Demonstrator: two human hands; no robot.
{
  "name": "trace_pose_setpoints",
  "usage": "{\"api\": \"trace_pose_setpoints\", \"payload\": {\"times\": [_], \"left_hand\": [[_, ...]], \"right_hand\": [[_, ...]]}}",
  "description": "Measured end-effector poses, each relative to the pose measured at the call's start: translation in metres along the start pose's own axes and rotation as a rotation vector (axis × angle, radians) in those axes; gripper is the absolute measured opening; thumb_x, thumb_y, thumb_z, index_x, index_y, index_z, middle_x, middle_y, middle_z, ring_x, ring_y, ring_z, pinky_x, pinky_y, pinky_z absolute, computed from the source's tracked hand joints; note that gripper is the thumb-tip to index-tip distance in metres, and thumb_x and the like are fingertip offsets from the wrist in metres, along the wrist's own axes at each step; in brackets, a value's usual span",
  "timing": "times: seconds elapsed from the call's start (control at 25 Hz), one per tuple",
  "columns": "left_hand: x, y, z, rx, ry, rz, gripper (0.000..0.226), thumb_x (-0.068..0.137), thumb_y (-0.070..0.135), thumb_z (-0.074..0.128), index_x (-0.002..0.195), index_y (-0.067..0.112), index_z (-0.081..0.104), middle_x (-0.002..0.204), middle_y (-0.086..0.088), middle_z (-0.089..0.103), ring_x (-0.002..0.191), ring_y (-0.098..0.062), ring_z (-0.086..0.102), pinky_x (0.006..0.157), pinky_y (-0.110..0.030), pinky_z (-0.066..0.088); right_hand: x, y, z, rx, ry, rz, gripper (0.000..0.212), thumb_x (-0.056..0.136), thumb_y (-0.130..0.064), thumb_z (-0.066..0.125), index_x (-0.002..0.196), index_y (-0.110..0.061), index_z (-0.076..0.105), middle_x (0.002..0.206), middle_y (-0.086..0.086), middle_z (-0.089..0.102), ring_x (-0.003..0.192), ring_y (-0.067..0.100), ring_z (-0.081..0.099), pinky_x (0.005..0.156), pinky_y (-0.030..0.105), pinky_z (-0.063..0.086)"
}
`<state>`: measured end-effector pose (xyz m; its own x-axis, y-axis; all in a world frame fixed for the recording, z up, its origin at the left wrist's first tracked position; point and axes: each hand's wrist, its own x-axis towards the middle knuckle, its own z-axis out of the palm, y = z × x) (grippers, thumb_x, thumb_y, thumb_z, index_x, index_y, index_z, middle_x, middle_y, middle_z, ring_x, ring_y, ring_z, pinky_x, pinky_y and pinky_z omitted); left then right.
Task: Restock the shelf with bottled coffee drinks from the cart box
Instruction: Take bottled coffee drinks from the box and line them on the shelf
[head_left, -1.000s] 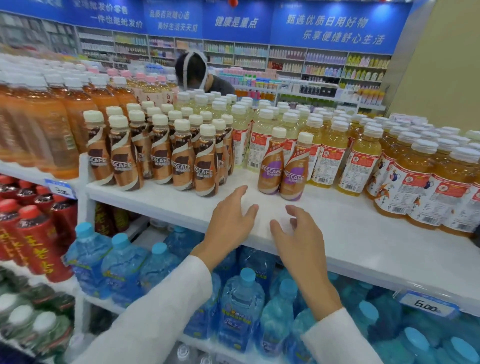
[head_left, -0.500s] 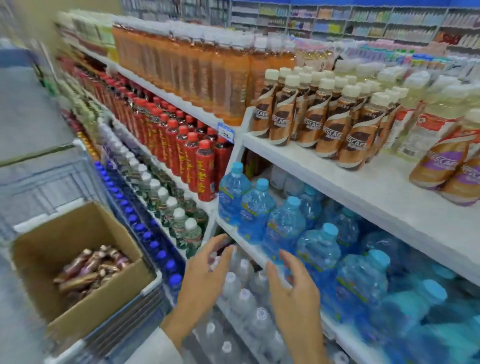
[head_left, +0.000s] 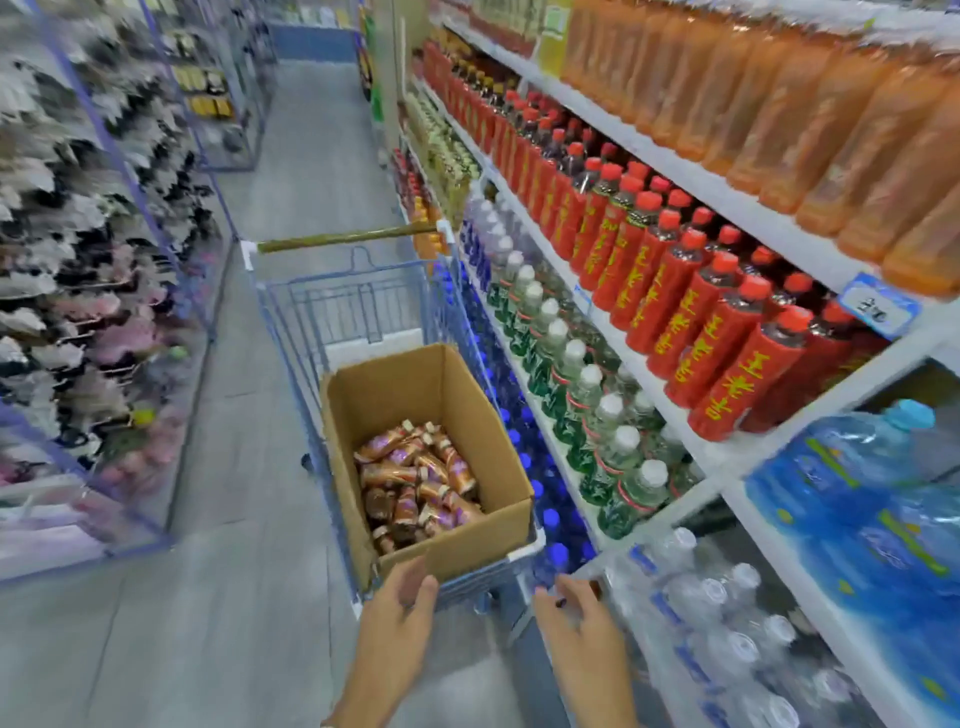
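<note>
Grey aisle flooring (head_left: 223, 597) is seen between store racks. Bottled coffee drinks (head_left: 415, 478) are piled lying down in the bottom of an open cardboard box (head_left: 415, 395), which is set in the near end of a blue wire cart (head_left: 343, 291). The left hand (head_left: 400, 597) is held just before the box's near wall, fingers loosely curved and parted, with nothing gripped. The right hand (head_left: 576, 618) is held by the cart's near corner, fingers relaxed, likewise holding nothing; whether either hand touches box or cart cannot be told through the blur. On the right, the shelf (head_left: 717, 192) is lined with orange drinks (head_left: 779, 104) on top, red-capped bottles (head_left: 727, 332) beneath, green-labelled bottles (head_left: 587, 405) lower still, and blue water jugs (head_left: 857, 493) nearest
</note>
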<state>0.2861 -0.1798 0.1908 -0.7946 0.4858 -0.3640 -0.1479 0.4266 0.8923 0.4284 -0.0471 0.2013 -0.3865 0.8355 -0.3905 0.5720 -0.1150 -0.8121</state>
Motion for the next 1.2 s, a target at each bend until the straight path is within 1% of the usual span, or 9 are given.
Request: {"api": "trace_pose_setpoints", "payload": {"times": [0.2,0.32,0.44,0.56,0.68,0.8,0.96,1.12,1.2], "left_hand": [[0.041,-0.032,-0.037,-0.033,0.113,-0.154,0.022,0.099,0.020,0.060,0.120,0.020,0.062,0.118,-0.002,0.068,0.112,-0.020,0.064,0.091,-0.027,0.045],[0.076,-0.030,-0.042,-0.040,0.155,-0.206,0.027,0.100,0.022,0.058,0.125,0.015,0.061,0.118,-0.001,0.067,0.108,-0.018,0.064,0.085,-0.022,0.045],[0.130,-0.017,-0.040,-0.019,0.164,-0.232,0.022,0.102,0.025,0.054,0.123,0.021,0.057,0.114,0.005,0.062,0.104,-0.013,0.060,0.082,-0.018,0.044],[0.205,-0.010,-0.030,0.076,0.155,-0.254,0.019,0.102,0.024,0.054,0.121,0.023,0.056,0.113,0.007,0.063,0.112,-0.014,0.060,0.092,-0.026,0.044],[0.286,-0.018,-0.017,0.210,0.128,-0.313,0.024,0.101,0.029,0.052,0.121,0.018,0.059,0.115,-0.002,0.068,0.113,-0.024,0.062,0.094,-0.032,0.046],[0.359,-0.035,-0.007,0.353,0.057,-0.385,0.030,0.099,0.029,0.047,0.124,0.015,0.058,0.120,-0.011,0.067,0.114,-0.034,0.060,0.097,-0.039,0.047],[0.454,-0.092,0.003,0.647,-0.088,-0.368,0.030,0.092,0.023,0.048,0.120,0.015,0.056,0.122,-0.012,0.066,0.113,-0.033,0.061,0.098,-0.043,0.049],[0.506,-0.140,0.013,0.996,-0.284,-0.292,0.050,0.093,0.022,0.050,0.142,0.015,0.043,0.147,-0.012,0.046,0.139,-0.033,0.037,0.115,-0.047,0.032],[0.520,-0.160,0.019,1.139,-0.363,-0.271,0.061,0.094,0.023,0.053,0.151,0.015,0.031,0.154,-0.009,0.036,0.144,-0.031,0.029,0.120,-0.049,0.024]], "right_hand": [[0.047,-0.023,0.069,-0.154,-0.205,0.021,0.034,0.093,-0.038,0.067,0.123,-0.020,0.064,0.119,-0.004,0.065,0.116,0.015,0.060,0.099,0.030,0.046],[0.083,-0.040,0.094,-0.237,-0.295,0.043,0.030,0.095,-0.047,0.062,0.121,-0.034,0.058,0.118,-0.011,0.061,0.117,0.013,0.059,0.102,0.034,0.047],[0.128,-0.058,0.119,-0.208,-0.344,0.048,0.020,0.095,-0.045,0.063,0.113,-0.037,0.058,0.111,-0.011,0.065,0.108,0.013,0.062,0.097,0.032,0.049],[0.180,-0.067,0.142,-0.222,-0.356,0.051,0.032,0.095,-0.043,0.062,0.120,-0.022,0.063,0.112,-0.008,0.068,0.103,0.012,0.063,0.094,0.030,0.050],[0.228,-0.071,0.161,-0.288,-0.420,0.087,0.039,0.097,-0.045,0.059,0.131,-0.025,0.059,0.122,-0.010,0.066,0.099,0.006,0.057,0.079,0.020,0.045],[0.261,-0.064,0.173,-0.310,-0.450,0.149,0.039,0.097,-0.046,0.059,0.132,-0.029,0.058,0.122,-0.010,0.066,0.099,0.005,0.057,0.077,0.020,0.041],[0.289,-0.048,0.186,-0.330,-0.459,0.245,0.035,0.095,-0.044,0.062,0.130,-0.039,0.056,0.117,-0.014,0.066,0.111,0.008,0.061,0.083,0.019,0.042],[0.302,-0.027,0.203,-0.381,-0.484,0.394,0.039,0.094,-0.048,0.061,0.130,-0.033,0.057,0.122,-0.012,0.065,0.116,0.010,0.059,0.102,0.029,0.046],[0.307,-0.021,0.214,-0.383,-0.494,0.435,0.038,0.094,-0.047,0.062,0.129,-0.033,0.056,0.124,-0.013,0.062,0.116,0.008,0.057,0.104,0.029,0.046]]}}
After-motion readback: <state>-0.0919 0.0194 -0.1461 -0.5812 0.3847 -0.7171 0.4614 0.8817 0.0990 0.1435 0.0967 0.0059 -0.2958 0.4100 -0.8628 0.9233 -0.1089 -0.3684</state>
